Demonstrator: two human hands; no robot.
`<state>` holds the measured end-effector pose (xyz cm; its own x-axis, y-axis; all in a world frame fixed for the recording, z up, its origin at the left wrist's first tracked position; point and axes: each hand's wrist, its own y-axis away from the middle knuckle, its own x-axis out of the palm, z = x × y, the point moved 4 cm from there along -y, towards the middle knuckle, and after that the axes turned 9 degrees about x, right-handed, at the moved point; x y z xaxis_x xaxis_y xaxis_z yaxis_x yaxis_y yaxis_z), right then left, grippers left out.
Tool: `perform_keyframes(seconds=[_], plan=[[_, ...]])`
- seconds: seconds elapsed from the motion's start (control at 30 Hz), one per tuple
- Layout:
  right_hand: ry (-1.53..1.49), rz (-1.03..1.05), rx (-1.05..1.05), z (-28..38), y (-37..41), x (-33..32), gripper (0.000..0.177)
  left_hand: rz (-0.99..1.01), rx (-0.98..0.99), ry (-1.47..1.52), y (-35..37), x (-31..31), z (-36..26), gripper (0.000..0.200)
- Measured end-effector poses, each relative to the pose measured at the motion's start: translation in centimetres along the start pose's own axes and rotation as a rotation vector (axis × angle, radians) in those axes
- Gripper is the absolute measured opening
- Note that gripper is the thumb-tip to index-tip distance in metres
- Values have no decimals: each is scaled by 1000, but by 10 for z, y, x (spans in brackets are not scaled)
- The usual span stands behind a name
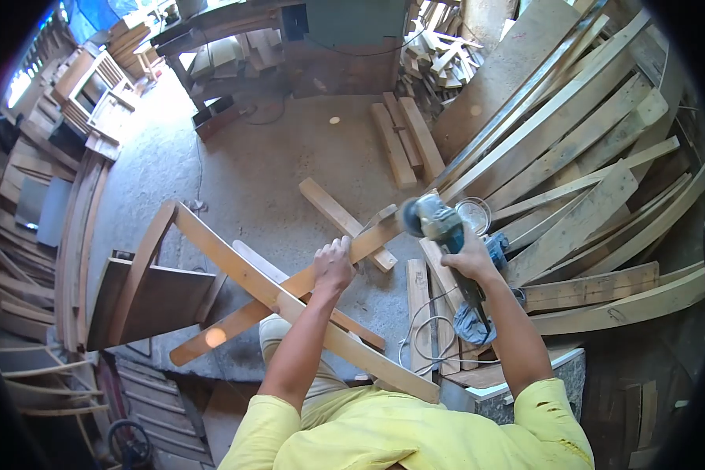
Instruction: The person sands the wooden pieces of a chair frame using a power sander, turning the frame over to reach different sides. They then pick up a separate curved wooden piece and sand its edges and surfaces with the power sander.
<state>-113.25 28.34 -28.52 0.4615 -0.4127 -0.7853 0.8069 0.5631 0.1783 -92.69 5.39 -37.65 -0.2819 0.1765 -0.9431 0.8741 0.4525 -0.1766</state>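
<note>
My right hand (471,254) is closed around the body of an angle grinder (445,221). The grinder's round disc (410,217) is blurred and meets the upper end of a wooden slat, or lies very close to it. My left hand (334,265) is wrapped around that slat (298,283), a short way below the disc. The slat crosses a longer pale board (235,266), forming an X-shaped wooden frame that leans over my leg. A curved wooden piece (142,270) joins the board's upper left end.
Loose wood blocks (321,205) and stacked beams (403,141) lie on the concrete floor (251,172). Long planks (580,133) lean at the right. A white cord (415,345) loops beside my right arm. A dark panel (160,301) stands at left.
</note>
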Motion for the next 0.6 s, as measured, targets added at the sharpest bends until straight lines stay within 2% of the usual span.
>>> perform_keyframes(seconds=[0.07,0.17,0.27,0.37,0.47,0.6], plan=[[-77,-58,121,-22,0,-16,94,7,-13,-8,3,-3,-2,39],[-132,-113,211,-62,-19,-19,94,9,-15,-7,1,-5,-4,39],[-132,-113,232,-52,-30,-24,92,-1,-6,-30,2,-4,-4,42],[-28,-99,143,-31,-44,-18,91,6,-4,2,1,-15,-9,46],[40,4,128,-25,-51,-8,91,15,-10,4,0,-15,-8,47],[60,30,150,-19,-34,-22,95,7,13,-6,1,-12,-6,48]])
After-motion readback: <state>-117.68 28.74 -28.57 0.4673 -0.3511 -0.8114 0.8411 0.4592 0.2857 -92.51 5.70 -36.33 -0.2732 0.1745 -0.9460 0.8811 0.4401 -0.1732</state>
